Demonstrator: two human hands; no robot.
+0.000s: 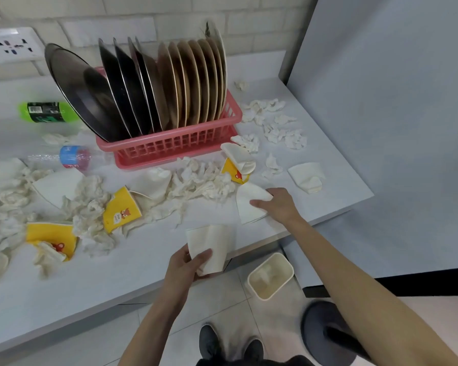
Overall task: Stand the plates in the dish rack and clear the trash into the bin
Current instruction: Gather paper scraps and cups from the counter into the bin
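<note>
Head: left hand (pixel 183 269) grips cup (pixel 212 240), right hand (pixel 280 205) seemingly pinches paper (pixel 247 211).

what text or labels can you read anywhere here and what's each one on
"H" (likely): pale letter on the blue label of the clear bottle; the rest of that label is blurred.
Yellow cup: speech bubble beside the fox, too small to read.
Green bottle: barcode and dark label, too blurred to read.
White cup in the left hand and flattened white cup in the right hand: no print showing.
</note>
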